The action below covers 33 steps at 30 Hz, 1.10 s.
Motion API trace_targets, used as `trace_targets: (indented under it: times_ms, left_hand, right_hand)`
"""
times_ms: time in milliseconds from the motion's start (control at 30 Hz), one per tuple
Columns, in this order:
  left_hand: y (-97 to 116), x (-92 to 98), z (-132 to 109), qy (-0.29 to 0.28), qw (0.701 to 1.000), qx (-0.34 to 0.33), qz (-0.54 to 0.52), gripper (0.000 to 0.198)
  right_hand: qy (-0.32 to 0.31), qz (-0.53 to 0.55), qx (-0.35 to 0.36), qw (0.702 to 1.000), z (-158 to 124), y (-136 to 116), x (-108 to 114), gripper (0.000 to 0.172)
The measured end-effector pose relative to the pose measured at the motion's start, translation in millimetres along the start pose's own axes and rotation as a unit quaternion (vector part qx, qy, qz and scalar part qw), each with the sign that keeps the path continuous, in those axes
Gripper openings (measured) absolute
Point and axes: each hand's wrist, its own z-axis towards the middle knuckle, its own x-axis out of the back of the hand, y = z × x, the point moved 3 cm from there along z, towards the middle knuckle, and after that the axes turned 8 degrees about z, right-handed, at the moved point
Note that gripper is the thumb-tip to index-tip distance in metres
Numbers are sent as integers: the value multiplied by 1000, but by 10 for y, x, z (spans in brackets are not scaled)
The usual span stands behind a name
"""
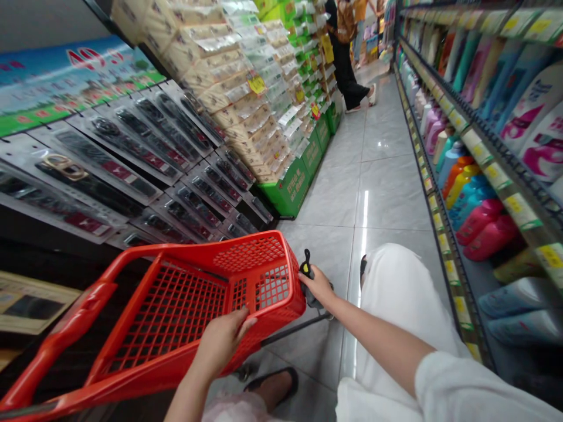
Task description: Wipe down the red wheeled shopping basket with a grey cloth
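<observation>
Head view — hands (222, 341) grip red cart (180, 299) — and black device (307, 269).

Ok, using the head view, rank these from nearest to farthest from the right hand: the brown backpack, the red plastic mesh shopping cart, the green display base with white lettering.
Nearest to the right hand first:
1. Shopping cart: immediately left.
2. Display base: ahead, slightly left, on the floor.
3. Backpack: far down the aisle, on a person.
</observation>
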Motion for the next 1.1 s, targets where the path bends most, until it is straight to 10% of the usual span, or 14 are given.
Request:
trace_targets:
  times_ms: [267, 500, 733, 967, 1100]
  left_hand:
    - [234, -54, 92, 51, 996, -2, 75, 44]
    - [567, 94, 336, 73, 989, 32, 126, 52]
    - [654, 159, 500, 82, 987, 47, 129, 53]
    - [707, 195, 569, 94, 984, 60, 136, 57]
    - [719, 194, 594, 102, 983, 66, 135, 56]
  right_hand:
    - [-15, 144, 66, 987, 85, -663, -24, 31]
    - [103, 70, -41, 991, 190, -366, 191, 20]
    - [33, 188, 84, 978, 427, -828, 144, 39]
    - [148, 19, -21, 989, 431, -171, 245, 24]
    - [100, 107, 35, 989, 446, -507, 200, 30]
